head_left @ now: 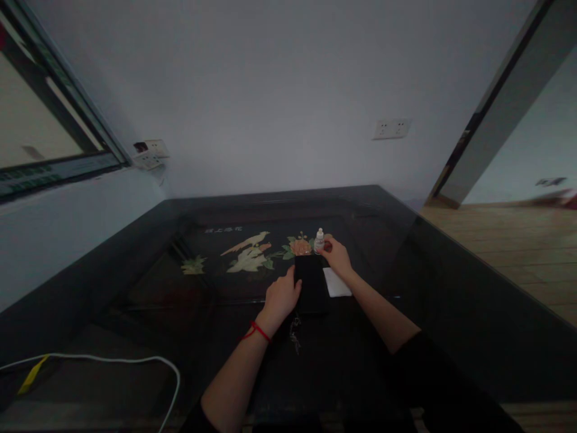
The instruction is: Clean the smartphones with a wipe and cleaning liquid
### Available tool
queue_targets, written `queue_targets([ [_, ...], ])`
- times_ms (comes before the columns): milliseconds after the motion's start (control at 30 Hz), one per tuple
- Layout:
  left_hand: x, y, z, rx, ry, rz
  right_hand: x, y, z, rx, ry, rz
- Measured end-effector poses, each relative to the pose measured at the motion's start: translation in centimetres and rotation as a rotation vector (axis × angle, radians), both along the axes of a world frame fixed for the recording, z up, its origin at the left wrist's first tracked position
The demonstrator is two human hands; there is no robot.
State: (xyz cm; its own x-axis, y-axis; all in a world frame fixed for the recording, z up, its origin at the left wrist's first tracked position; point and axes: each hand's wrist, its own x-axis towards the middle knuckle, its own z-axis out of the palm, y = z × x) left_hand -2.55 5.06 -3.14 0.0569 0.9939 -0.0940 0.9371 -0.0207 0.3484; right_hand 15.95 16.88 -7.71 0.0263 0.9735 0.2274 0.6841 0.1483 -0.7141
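Note:
My right hand [337,255] pinches a small white bottle [320,242] with a narrow, dropper-like cap. The bottle stands upright at the far end of a flat black rectangular object [312,287], perhaps a tablet or a case. Closed on that object's left edge is my left hand [281,295], with the thumb along its near side and the other fingers partly hidden. A folded white cloth or tissue [337,283] lies against the object's right side, below my right wrist.
The glossy dark table [387,240] carries a picture of birds [247,255] and flowers. Thin silvery marks [294,337], a chain or decoration, show near my left wrist. A white cable [112,359] with a yellow tag [32,376] crosses the front left. Behind stands a wall with sockets [391,128].

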Motion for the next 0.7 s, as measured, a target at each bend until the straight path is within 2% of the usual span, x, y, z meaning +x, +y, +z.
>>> queue_targets([
  [133, 0.0, 0.2, 0.0, -0.015, 0.020, 0.006, -0.6, 0.1, 0.1, 0.034, 0.091, 0.005],
  [300, -0.2, 0.2, 0.2, -0.031, 0.030, -0.004, 1.5, -1.1, 1.6, 0.075, 0.270, -0.018],
  [500, -1.1, 0.3, 1.0, -0.002, 0.017, 0.049, 3.2, -7.0, 3.8, 0.014, 0.483, 0.025],
  [600, -1.7, 0.5, 1.6, 0.030, 0.000, 0.100, 3.3, -9.9, 4.1, 0.006, 0.560, 0.044],
  [700, -2.2, 0.5, 1.9, 0.044, -0.014, 0.132, 3.9, -10.9, 4.0, 0.033, 0.638, -0.015],
])
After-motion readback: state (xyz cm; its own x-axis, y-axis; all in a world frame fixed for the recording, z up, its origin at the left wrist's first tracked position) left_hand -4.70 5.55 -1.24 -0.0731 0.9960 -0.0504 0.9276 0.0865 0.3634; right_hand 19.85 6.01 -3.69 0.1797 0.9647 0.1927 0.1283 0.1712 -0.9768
